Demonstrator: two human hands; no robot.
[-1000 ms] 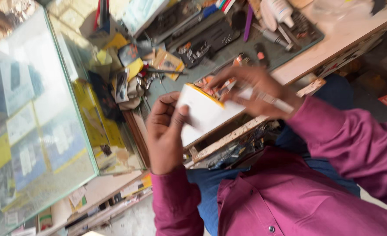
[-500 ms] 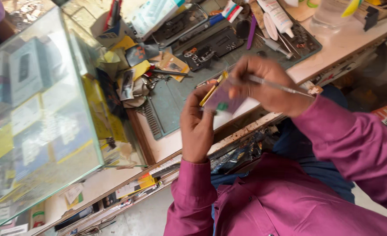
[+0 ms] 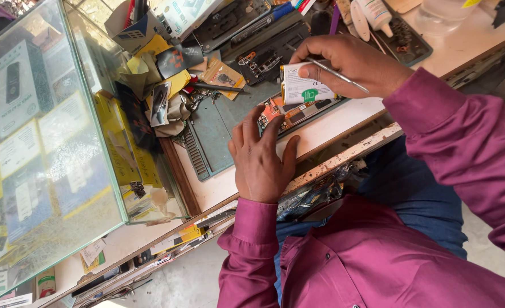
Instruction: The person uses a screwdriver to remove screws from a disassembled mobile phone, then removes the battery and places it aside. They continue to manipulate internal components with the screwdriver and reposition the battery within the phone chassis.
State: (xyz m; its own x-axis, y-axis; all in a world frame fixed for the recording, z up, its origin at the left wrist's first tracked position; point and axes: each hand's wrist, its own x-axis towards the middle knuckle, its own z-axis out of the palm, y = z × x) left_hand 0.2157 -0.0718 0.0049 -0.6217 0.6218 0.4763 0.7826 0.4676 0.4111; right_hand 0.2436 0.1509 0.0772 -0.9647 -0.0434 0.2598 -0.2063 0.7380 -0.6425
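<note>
Phone battery (image 3: pixel 303 89): white, one green patch. Opened phone (image 3: pixel 298 112): orange and black inside. Work mat (image 3: pixel 215 134): dull green (ribbed edge). Shirt sleeves (image 3: pixel 463 137): magenta. Packet (image 3: pixel 224 74): tan. Glass case (image 3: pixel 47 142): yellow and blue boxes.

Magenta long-sleeved buttoned shirt, blue jeans, bare hands.

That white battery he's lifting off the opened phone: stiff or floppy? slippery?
The white battery keeps a flat rectangular shape while the right hand pinches only one edge, so probably stiff. Its wrapper looks glossy, so likely a bit slippery. The thin metal tool lies close to it, so puncture looks a risk.
</note>
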